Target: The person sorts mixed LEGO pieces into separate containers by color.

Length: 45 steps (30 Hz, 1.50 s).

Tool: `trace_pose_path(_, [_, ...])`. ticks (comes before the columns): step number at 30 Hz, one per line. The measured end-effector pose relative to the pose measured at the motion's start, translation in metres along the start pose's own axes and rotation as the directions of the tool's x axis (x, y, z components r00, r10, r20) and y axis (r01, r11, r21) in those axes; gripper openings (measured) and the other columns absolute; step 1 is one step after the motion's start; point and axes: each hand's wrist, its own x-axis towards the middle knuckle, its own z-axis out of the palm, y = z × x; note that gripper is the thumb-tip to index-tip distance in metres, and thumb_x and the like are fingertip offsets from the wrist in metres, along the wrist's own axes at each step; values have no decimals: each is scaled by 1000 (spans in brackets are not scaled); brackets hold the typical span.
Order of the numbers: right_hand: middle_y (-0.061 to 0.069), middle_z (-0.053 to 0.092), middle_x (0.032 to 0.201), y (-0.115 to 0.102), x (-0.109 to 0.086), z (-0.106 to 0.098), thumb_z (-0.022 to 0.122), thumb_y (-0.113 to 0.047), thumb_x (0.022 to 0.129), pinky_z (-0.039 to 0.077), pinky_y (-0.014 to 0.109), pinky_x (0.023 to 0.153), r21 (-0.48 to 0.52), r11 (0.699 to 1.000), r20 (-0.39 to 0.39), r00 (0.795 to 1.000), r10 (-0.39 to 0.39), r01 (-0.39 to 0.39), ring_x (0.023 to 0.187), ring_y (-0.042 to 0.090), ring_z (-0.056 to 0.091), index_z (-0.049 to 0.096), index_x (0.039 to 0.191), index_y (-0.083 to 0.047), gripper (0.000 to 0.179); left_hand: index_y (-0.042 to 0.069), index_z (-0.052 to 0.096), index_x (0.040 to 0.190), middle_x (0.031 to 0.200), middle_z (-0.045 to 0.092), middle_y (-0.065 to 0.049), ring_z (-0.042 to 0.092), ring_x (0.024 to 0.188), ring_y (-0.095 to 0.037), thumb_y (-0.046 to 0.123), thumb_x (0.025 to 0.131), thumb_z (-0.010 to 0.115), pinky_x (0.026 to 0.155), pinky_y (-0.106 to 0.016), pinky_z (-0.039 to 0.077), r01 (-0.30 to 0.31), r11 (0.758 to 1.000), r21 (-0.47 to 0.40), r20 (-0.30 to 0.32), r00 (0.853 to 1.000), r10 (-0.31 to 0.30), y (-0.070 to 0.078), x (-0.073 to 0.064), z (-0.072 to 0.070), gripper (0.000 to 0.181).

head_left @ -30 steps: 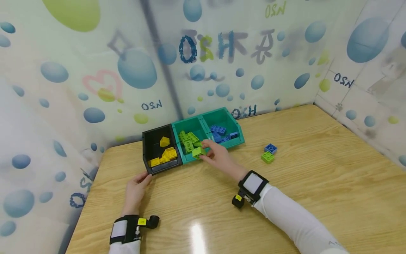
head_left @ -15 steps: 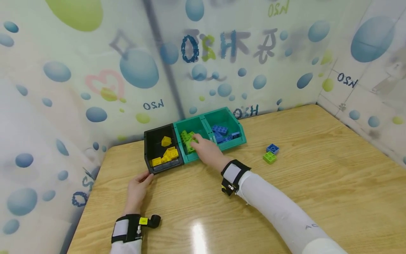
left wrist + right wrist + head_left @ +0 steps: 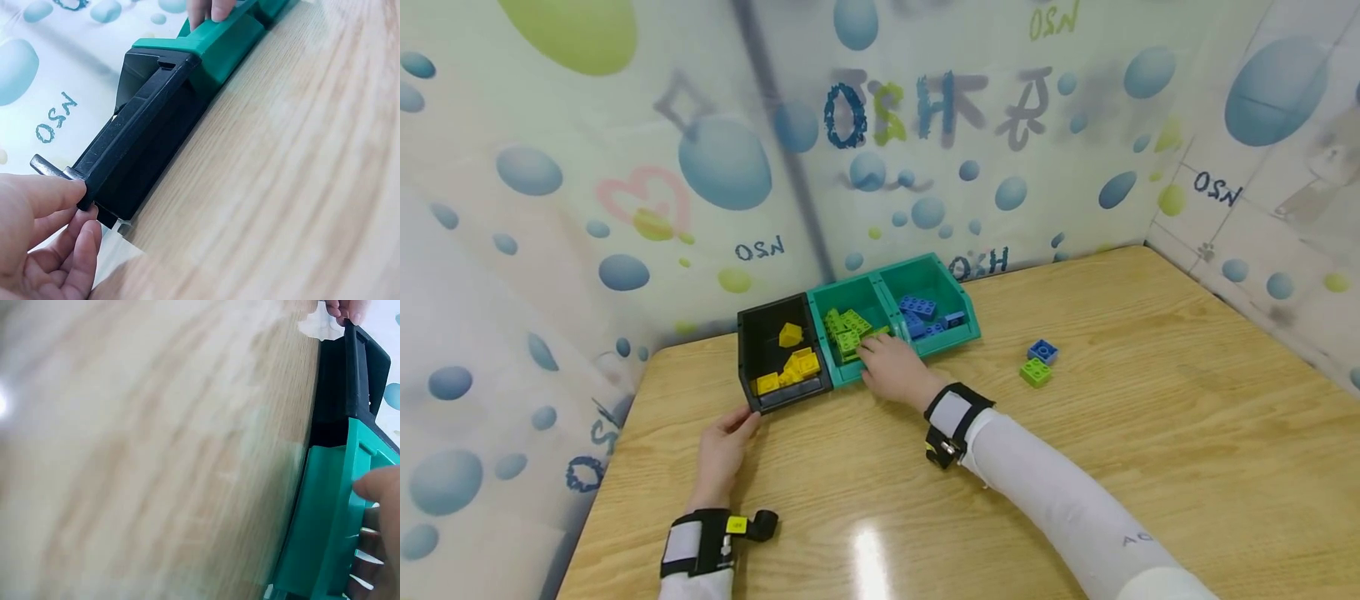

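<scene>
In the head view my left hand (image 3: 721, 454) pinches the near left corner of a black bin (image 3: 790, 398) holding several yellow toy bricks (image 3: 790, 371). The left wrist view has the thumb (image 3: 53, 190) above that corner and curled fingers below it. My right hand (image 3: 895, 371) straddles the front wall of the middle teal bin (image 3: 847, 374). Its fingers reach inside and the thumb (image 3: 375, 483) lies at the rim. Several lime green bricks (image 3: 847, 340) lie in that bin; the hand partly covers them. Nothing shows between its fingers except the bin wall.
Joined on the right is another teal bin (image 3: 953, 337) with several blue bricks (image 3: 917, 307). A loose blue brick (image 3: 1042, 351) and a loose green brick (image 3: 1035, 372) lie on the wooden table (image 3: 1150, 433). A patterned curtain (image 3: 925, 200) hangs close behind the bins.
The green brick in my right hand was lowered into the middle bin and released. That hand then shifted slightly right and toward me, onto the front wall. The left hand stays in place.
</scene>
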Motion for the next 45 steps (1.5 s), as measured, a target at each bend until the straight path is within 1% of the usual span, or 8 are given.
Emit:
trace_pose_path(3, [9,43,146,2,-5,1,50,-36,97,34,40,108,42,999,51,998,-23,21,132,27,40,44,141,-9,52,-1,48,136,137,48,-23,43,124,-30,22,98,51,103,-43,34,2,1000,-2,-2,1000,-2,0,1,1,45])
trace_pose_path(6, [11,37,149,7,-17,0,51,-34,97,29,43,111,223,974,34,999,-42,34,135,29,35,43,142,-11,51,-1,48,135,136,48,-23,43,123,-30,22,98,51,103,-43,34,4,1000,-4,-3,1000,-4,0,0,1,44])
trace_pose_path(13, [17,55,127,29,-59,1,59,-10,92,40,47,100,595,794,-257,966,41,124,121,33,48,67,108,-2,19,-2,46,137,140,45,-23,39,128,-32,24,98,51,106,-46,32,1,1000,-12,21,1000,0,0,-1,-1,47])
trace_pose_path(19, [15,59,115,49,-83,-3,55,-6,94,47,44,92,738,670,-282,939,195,83,109,29,54,67,101,2,16,-2,47,136,140,44,-23,37,130,-32,22,98,51,108,-46,29,-6,1000,-19,4,1000,6,-1,-1,-6,46])
trace_pose_path(30, [16,67,97,85,-123,-4,54,-6,95,46,29,77,756,651,-271,872,408,-69,89,19,58,66,101,4,17,0,48,137,141,44,-20,38,130,-31,25,98,51,108,-46,30,13,999,-30,12,1000,-13,-2,0,-2,46])
trace_pose_path(33, [18,68,96,98,-138,1,54,-5,95,43,19,73,775,627,-300,828,473,-77,84,6,54,66,102,5,18,0,48,136,140,46,-21,40,128,-30,25,98,51,107,-45,31,6,999,-34,8,1000,-6,0,1,-2,46])
trace_pose_path(38, [19,66,89,114,-163,7,59,-1,90,38,11,67,751,652,-378,741,555,-105,77,-7,48,67,99,7,14,0,48,136,140,46,-20,40,127,-29,26,98,51,107,-44,31,3,999,-37,12,1000,-3,3,2,-1,46])
trace_pose_path(45, [17,57,85,129,-183,8,70,-9,82,36,21,68,667,673,-352,661,663,-320,78,15,48,57,95,6,24,-1,49,135,137,48,-21,42,123,-28,23,98,50,104,-41,33,10,999,-39,4,1000,-10,2,1,-1,44])
